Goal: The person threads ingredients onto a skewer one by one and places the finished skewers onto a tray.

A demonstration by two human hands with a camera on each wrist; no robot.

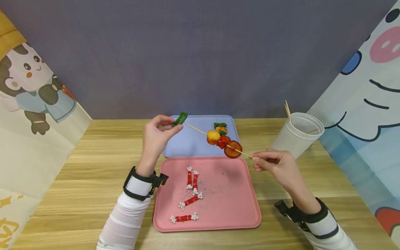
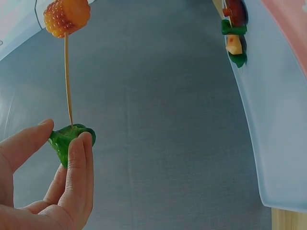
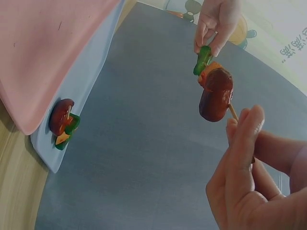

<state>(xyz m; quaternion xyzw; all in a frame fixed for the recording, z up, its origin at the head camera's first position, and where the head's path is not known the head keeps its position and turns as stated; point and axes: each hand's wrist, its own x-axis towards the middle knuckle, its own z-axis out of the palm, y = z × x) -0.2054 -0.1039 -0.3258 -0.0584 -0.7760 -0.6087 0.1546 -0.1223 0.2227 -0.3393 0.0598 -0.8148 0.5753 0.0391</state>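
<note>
My left hand (image 1: pixel 157 137) pinches a green pepper piece (image 1: pixel 180 118) between thumb and fingers. The tip of a wooden skewer (image 1: pixel 195 128) meets this piece in the left wrist view; how deep it goes is hidden. Threaded along the skewer are a yellow corn piece (image 1: pixel 213 137), a red chunk (image 1: pixel 223 142) and a brown mushroom-like piece (image 1: pixel 233 149). At the skewer's other end, my right hand (image 1: pixel 278 165) pinches the bare stick with thumb and fingers. Both hands hold it raised above the trays, slanting down to the right.
Below lies a pink tray (image 1: pixel 228 208) with several red sticks (image 1: pixel 183 218) with white knobbed ends. Behind it, a blue tray (image 1: pixel 184 147) bears another loaded skewer (image 1: pixel 221 129). A white cup (image 1: pixel 293 140) with wooden sticks (image 1: pixel 288 111) stands tilted-looking at right. A grey partition (image 1: pixel 200 62) rises behind.
</note>
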